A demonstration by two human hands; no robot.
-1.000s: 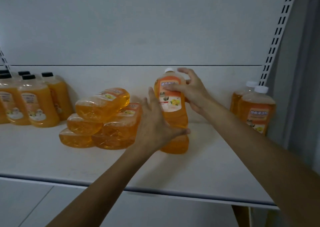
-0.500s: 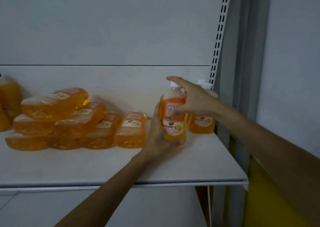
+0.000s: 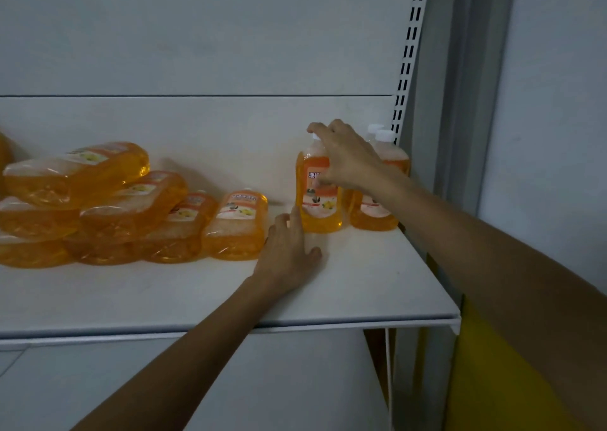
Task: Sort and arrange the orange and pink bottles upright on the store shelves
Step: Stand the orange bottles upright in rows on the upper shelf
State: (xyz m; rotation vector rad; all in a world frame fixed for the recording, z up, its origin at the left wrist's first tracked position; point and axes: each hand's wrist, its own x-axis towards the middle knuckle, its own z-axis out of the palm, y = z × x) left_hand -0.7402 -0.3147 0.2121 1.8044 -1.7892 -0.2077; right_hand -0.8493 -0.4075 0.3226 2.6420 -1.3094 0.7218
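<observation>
Bottle (image 3: 320,213), orange, upright on shelf (image 3: 377,282), right hand (image 3: 348,161) grip round its top — left hand (image 3: 285,253) slack, empty

I record one upright orange plastic bottle with a white cap (image 3: 320,213) on the white metal shelf (image 3: 361,282), near its right end. Just to its right, two capped orange bottles (image 3: 377,215) stand one behind the other beside the slotted upright post (image 3: 407,69). To the left, a pile of orange bottles (image 3: 98,200) lies flat, stacked on one another.

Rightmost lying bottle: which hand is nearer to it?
Left. The left hand is right beside the lying bottle, on its right side; the right hand is farther right, holding the upright bottle.
</observation>
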